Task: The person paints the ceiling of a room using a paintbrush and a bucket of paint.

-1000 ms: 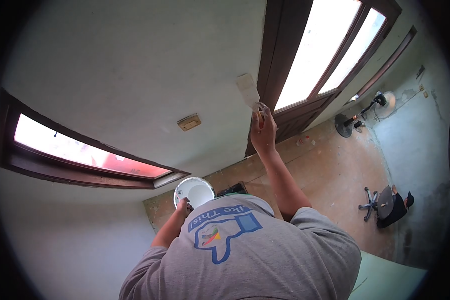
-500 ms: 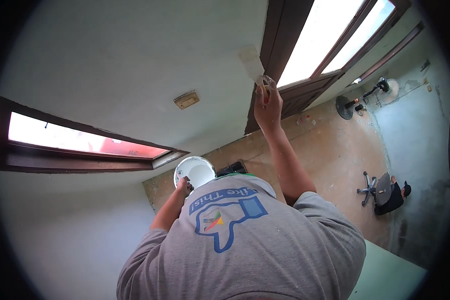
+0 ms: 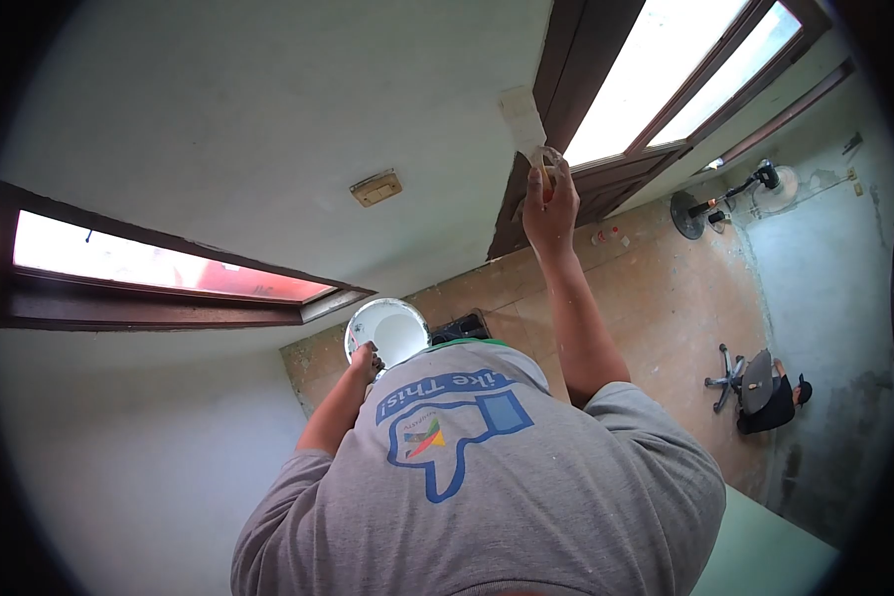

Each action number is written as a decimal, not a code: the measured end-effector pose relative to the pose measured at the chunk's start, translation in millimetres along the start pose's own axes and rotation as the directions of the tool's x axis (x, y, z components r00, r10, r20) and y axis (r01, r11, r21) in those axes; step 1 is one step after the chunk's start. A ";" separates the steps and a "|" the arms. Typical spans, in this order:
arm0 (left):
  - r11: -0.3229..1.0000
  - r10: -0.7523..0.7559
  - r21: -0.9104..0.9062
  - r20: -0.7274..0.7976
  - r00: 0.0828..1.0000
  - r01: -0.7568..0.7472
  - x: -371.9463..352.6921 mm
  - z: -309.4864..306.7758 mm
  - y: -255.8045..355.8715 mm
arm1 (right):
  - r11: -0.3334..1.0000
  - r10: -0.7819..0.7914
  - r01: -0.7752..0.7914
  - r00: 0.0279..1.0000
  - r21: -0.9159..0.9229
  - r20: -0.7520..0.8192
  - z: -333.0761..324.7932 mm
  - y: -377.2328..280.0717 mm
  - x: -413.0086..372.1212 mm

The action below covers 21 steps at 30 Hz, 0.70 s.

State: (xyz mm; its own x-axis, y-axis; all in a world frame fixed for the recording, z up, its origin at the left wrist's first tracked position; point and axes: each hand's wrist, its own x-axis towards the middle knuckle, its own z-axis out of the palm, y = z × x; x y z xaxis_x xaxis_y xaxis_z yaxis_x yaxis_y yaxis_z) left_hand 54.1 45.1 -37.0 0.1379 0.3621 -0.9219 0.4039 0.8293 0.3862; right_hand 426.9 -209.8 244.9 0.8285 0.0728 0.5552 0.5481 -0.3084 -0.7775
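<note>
Two hands: well apart, each closed on something.
Left hand (image 3: 370, 360): clamped on the near left edge of the white bucket (image 3: 400, 335), fingers curled.
Right hand (image 3: 551, 204): wrapped around the handle end of the scraper (image 3: 522, 119), above and right of the bucket, arm outstretched.
Scraper: pale, flat and broad, slanting up and left from the fingers, over the pale wall (image 3: 248, 119) beside the edge of the dark wooden door (image 3: 621, 171); contact with the wall too unclear to tell.
Bucket: round and open, whitish inside, dark object (image 3: 462, 327) just to the right.
Switch plate (image 3: 375, 188): yellowed, on the wall above the bucket.
Window (image 3: 159, 260): dark-framed, up and left of the bucket.
Fan (image 3: 762, 179): far right of the bucket, higher in view.
Chair (image 3: 758, 382): far right of the bucket, lower in view, with a seated person (image 3: 777, 409) in dark clothes and cap.
</note>
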 end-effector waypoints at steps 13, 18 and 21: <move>1.000 0.004 0.006 -0.038 0.999 -0.004 -14.3 0.3 -3.9 | 0.997 0.072 -0.074 0.996 0.033 0.046 -10.7 -7.1 5.2; 0.999 0.024 0.043 -0.029 0.999 -0.023 -22.4 -2.7 -6.6 | 0.963 0.204 -0.187 0.977 -0.195 0.067 -14.9 -1.4 -19.0; 0.998 0.036 0.047 -0.031 0.999 -0.035 -22.1 -4.6 -8.7 | 0.994 0.104 -0.102 0.992 -0.025 0.078 -15.0 -13.9 -14.8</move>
State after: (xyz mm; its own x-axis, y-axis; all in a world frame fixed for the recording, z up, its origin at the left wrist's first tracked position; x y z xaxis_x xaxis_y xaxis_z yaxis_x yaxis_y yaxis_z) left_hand 43.4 31.8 -19.9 0.1248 0.4048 -0.9059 0.4413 0.7951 0.4161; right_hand 405.3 -220.8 251.9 0.8874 0.1141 0.4467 0.4574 -0.3383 -0.8224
